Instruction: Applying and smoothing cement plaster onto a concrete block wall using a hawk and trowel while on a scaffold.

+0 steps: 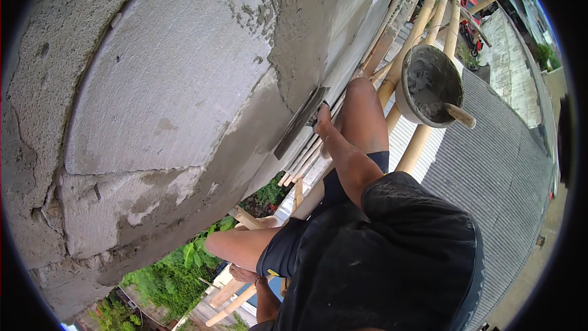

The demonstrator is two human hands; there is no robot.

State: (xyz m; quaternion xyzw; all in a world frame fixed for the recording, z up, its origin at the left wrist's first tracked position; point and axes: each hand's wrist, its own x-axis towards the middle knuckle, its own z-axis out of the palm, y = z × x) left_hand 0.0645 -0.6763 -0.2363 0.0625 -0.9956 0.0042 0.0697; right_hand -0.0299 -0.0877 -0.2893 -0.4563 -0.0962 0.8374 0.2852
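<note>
My right hand (321, 117) is closed on a long, flat plastering trowel (300, 124), its blade edge-on to my view and lying along the wall. Wet grey mortar (245, 132) covers part of the wall (159, 79) beside it, with a paler, drier patch to the left. Low down, past my left thigh, my left hand (244, 274) curls over a bamboo pole (228, 293); its fingers are partly hidden. To the right of my right knee a bucket (404, 95) holds grey mortar (429, 89), and a wooden handle (459, 115) sticks out over its rim.
Bamboo scaffold poles (413, 149) run beneath me and away past the bucket. Far below are a corrugated roof (496, 147) and green plants (168, 276). A raised, rough concrete edge (46, 86) borders the wall at left. Parked red motorbikes (471, 37) show at upper right.
</note>
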